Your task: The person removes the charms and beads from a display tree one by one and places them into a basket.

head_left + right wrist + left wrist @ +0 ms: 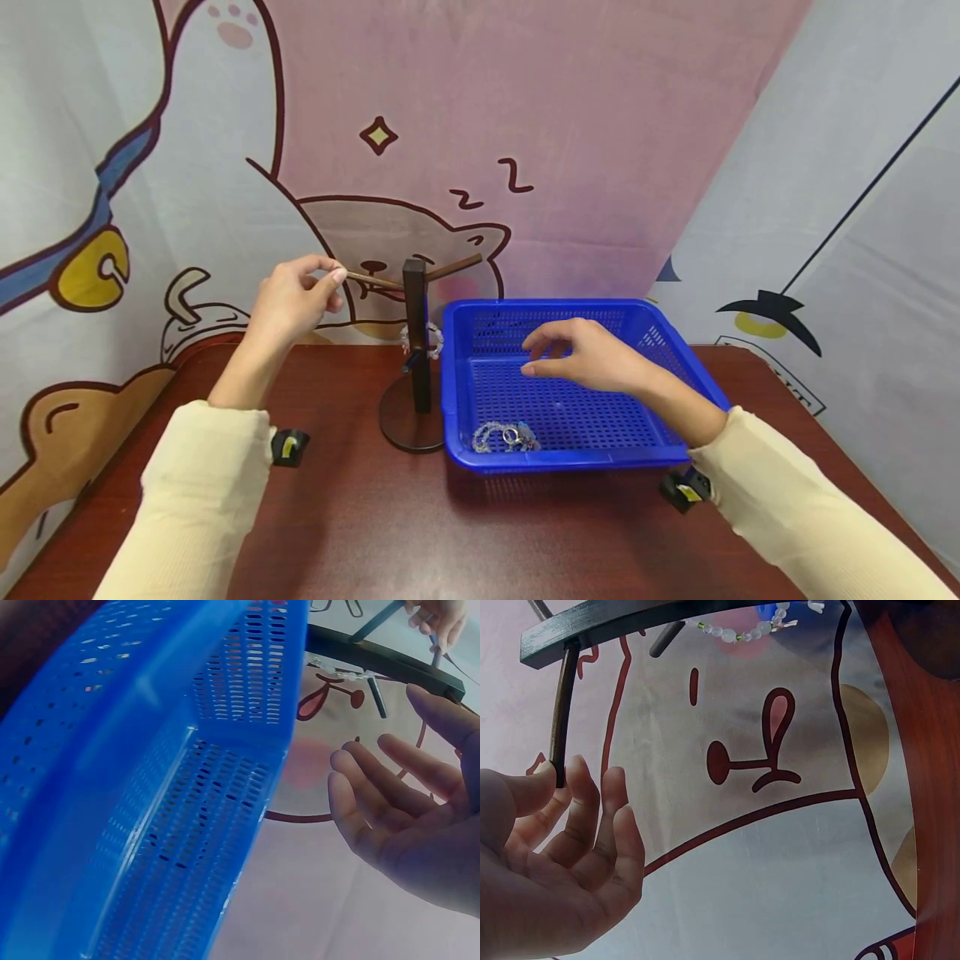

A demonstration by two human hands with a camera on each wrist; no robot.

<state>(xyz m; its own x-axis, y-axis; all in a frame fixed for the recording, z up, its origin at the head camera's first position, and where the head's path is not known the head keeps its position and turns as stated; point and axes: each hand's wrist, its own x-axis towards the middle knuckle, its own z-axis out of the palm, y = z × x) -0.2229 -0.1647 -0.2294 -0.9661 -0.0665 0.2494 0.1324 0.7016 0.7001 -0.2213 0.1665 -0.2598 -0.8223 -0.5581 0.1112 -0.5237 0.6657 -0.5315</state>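
A dark wooden jewelry stand [417, 333] with pegs and a round base [397, 435] stands left of a blue plastic basket [570, 458]. My left hand [294, 302] pinches the tip of the stand's upper left peg [564, 712] between thumb and index finger, the other fingers loosely bent. A clear beaded bracelet [437, 340] hangs lower on the stand. Above the basket, my right hand [588, 354] hovers with relaxed fingers and nothing in its grasp. Inside the basket's front left corner lie beaded bracelets [487, 435] and a small ring-shaped piece [512, 435].
The stand's other upper peg [457, 266] points right and carries nothing. Both objects stand on a reddish-brown table [337, 517]. A cartoon-printed cloth [600, 125] hangs right behind the table's back edge.
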